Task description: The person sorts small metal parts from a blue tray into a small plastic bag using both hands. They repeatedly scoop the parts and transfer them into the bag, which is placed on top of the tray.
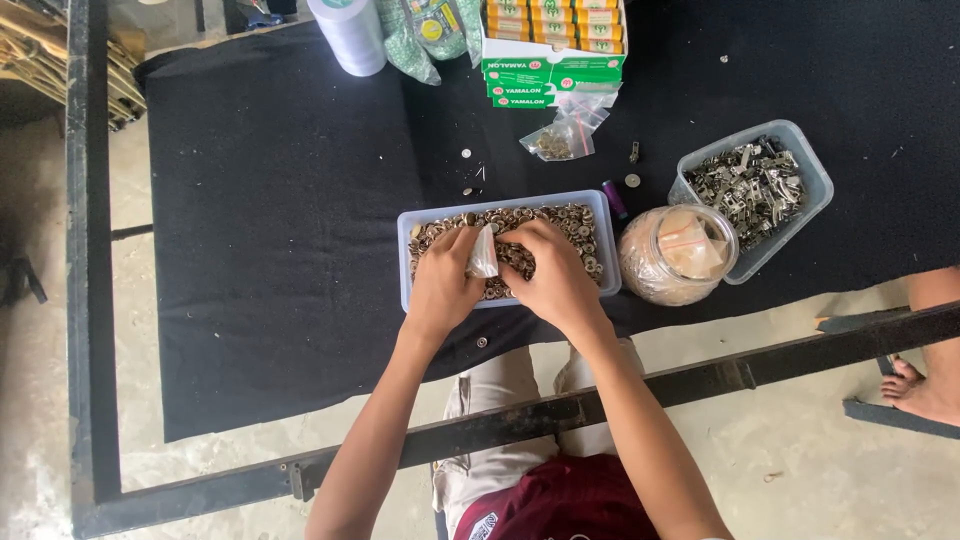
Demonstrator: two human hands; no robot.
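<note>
Small clear bag (483, 255) pinched by both hands, left (441, 283), right (556, 275), over button tray (605, 250), green-white boxes (553, 45) behind.

A black cloth (270, 230) covers the table. The tub (408, 262) under the hands is pale blue, see-through plastic, filled with dull brass-coloured rings (580, 225). The small bag (483, 255) is clear. Another clear tub (790, 140) holds grey metal clips. The boxes (550, 70) are green and white, with orange-yellow rows on top. The roll (348, 35) looks white, perhaps faintly lilac.
</note>
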